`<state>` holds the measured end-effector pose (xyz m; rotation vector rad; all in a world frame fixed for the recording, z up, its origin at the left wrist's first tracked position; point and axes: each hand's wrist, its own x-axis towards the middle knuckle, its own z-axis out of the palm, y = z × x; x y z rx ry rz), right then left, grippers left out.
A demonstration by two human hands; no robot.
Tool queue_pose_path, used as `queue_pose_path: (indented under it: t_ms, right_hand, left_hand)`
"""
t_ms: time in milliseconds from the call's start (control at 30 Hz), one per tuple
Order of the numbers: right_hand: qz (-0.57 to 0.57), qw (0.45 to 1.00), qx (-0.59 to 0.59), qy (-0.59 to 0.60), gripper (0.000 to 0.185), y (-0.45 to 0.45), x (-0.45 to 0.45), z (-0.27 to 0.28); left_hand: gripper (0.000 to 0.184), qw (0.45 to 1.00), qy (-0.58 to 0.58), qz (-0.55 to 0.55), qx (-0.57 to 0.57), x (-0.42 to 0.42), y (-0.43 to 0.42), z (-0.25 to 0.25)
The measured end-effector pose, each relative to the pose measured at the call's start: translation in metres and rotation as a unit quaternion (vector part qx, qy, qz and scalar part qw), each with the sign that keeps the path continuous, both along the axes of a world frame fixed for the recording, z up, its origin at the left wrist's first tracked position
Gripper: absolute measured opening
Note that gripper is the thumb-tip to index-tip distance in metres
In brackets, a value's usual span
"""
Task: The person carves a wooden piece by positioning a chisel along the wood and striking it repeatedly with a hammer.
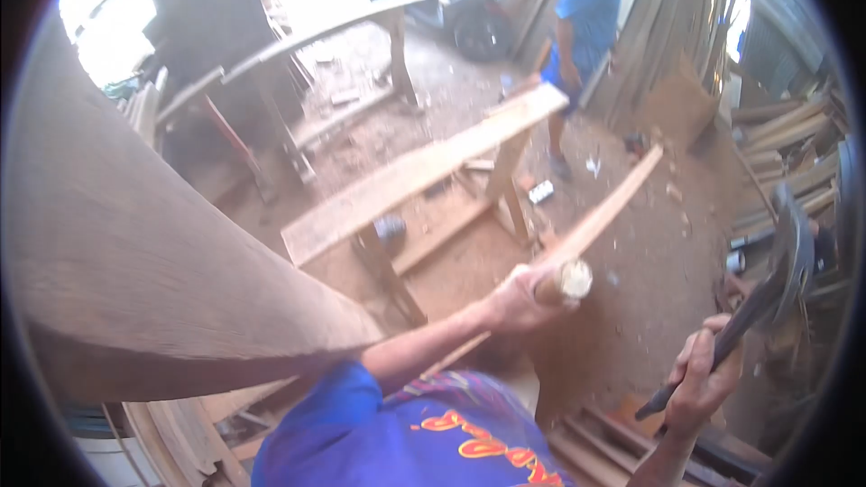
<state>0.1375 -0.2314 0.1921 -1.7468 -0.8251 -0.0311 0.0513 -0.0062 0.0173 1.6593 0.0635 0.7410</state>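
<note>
My left hand (519, 302), at the centre, is closed around a round wooden piece (575, 280) whose pale cut end faces the camera. Just beyond that hand a long narrow wooden strip (609, 212) stretches up and to the right; whether it joins the round piece I cannot tell. At the lower right my right hand (702, 379) is wrapped round the dark handle of a hammer-like tool (787, 248). The tool's dark metal head points up, near the right edge of view, apart from the wood.
A wooden bench (424, 171) stands ahead, with another long bench (325, 32) behind it. A large wooden slab (162, 243) fills the left side. A person in blue (591, 13) stands beyond, near a motorbike (451, 0). Stacked boards (794, 135) lie at right.
</note>
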Motion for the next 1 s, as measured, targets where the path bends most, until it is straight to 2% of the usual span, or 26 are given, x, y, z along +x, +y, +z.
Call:
queue_pose_path:
  t_ms: [67, 100, 167, 233, 300, 333, 367, 400, 433, 467, 500, 533, 567, 633, 667, 700, 733, 767, 800, 833, 867, 900, 1000]
  right_hand:
    - [0.048, 0.999, 0.002, -0.009, 0.011, 0.000, 0.009, -0.023]
    - [0.046, 0.975, -0.146, -0.163, 0.012, 0.001, 0.009, -0.031]
    - [0.042, 0.906, -0.288, -0.308, 0.013, 0.002, 0.007, -0.037]
    - [0.133, 0.904, -0.368, -0.172, 0.017, 0.018, -0.019, -0.019]
    - [0.146, 0.903, -0.379, -0.142, 0.016, 0.020, -0.029, -0.008]
    - [0.158, 0.898, -0.397, -0.110, 0.015, 0.020, -0.029, -0.004]
    - [0.196, 0.904, -0.362, -0.117, 0.020, 0.018, -0.016, -0.017]
    - [0.231, 0.903, -0.346, -0.112, 0.027, 0.007, -0.005, -0.028]
    - [0.200, 0.900, -0.364, -0.130, 0.027, 0.008, -0.007, -0.021]
    - [0.172, 0.892, -0.391, -0.148, 0.028, 0.008, -0.007, -0.018]
    - [0.118, 0.972, -0.190, -0.066, 0.026, -0.025, 0.008, -0.021]
    - [0.126, 0.991, -0.049, 0.012, 0.023, -0.030, 0.013, -0.005]
    - [0.141, 0.982, 0.099, 0.074, 0.021, -0.034, 0.018, 0.011]
    - [0.119, 0.974, 0.191, -0.010, 0.024, -0.010, 0.008, 0.059]
    - [0.010, 0.964, 0.208, -0.168, 0.038, -0.003, 0.006, 0.061]
    - [0.011, 0.964, 0.205, -0.167, 0.038, -0.023, 0.018, 0.063]
    - [0.053, 0.912, 0.035, -0.406, 0.021, -0.019, 0.056, 0.057]
    - [0.099, 0.970, 0.058, -0.215, 0.015, -0.025, 0.049, 0.030]
    - [0.133, 0.979, 0.149, 0.028, 0.011, -0.031, 0.042, 0.002]
    - [0.111, 0.937, 0.248, 0.222, 0.011, -0.037, 0.035, -0.025]
    - [0.139, 0.987, -0.075, 0.034, 0.015, -0.010, 0.006, -0.036]
    - [0.142, 0.898, -0.388, -0.153, 0.020, 0.004, -0.012, -0.042]
    - [0.108, 0.918, -0.359, -0.130, 0.029, 0.004, -0.019, -0.014]
  left_hand:
    - [0.031, 0.990, 0.054, -0.070, -0.106, 0.000, 0.006, 0.001]
    - [0.031, 0.991, 0.054, -0.064, -0.104, 0.002, 0.008, 0.001]
    - [0.028, 0.988, -0.033, -0.086, -0.122, 0.003, 0.008, -0.001]
    - [0.029, 0.990, -0.023, -0.090, -0.106, -0.003, 0.011, 0.008]
    - [0.030, 0.991, -0.016, -0.095, -0.092, -0.005, 0.014, 0.009]
    - [0.032, 0.996, -0.020, -0.063, -0.062, -0.002, 0.014, 0.002]
    - [0.035, 0.998, -0.020, -0.034, -0.040, 0.001, 0.010, -0.010]
    - [0.037, 0.998, -0.052, -0.010, 0.028, 0.006, 0.013, -0.020]
    - [0.039, 0.992, -0.085, 0.020, 0.093, 0.012, 0.016, -0.031]
    - [0.034, 0.998, -0.039, -0.005, 0.052, 0.009, 0.013, -0.036]
    - [0.029, 1.000, -0.001, -0.004, 0.025, 0.005, 0.003, -0.018]
    - [0.025, 0.988, 0.071, -0.086, -0.103, 0.003, 0.025, 0.003]
    - [0.024, 0.995, 0.044, -0.055, -0.074, 0.001, 0.017, 0.007]
    - [0.023, 0.998, 0.025, -0.025, -0.056, -0.007, -0.001, 0.011]
    - [0.023, 0.997, 0.035, -0.024, -0.064, -0.010, -0.011, 0.014]
    - [0.023, 0.997, 0.042, -0.023, -0.067, -0.012, -0.018, 0.017]
    - [0.023, 0.995, 0.044, -0.024, -0.083, -0.001, 0.004, 0.004]
    - [0.023, 0.997, 0.028, -0.022, -0.073, 0.001, 0.001, 0.004]
    - [0.023, 0.998, 0.013, -0.020, -0.061, 0.003, -0.001, 0.005]
    - [0.023, 0.998, 0.013, -0.020, -0.064, 0.001, 0.004, 0.000]
    - [0.023, 0.996, 0.027, -0.033, -0.080, 0.000, 0.006, -0.006]
    - [0.023, 0.993, 0.043, -0.052, -0.095, 0.000, 0.008, -0.009]
    - [0.023, 0.995, 0.006, -0.062, -0.079, -0.002, 0.007, -0.008]
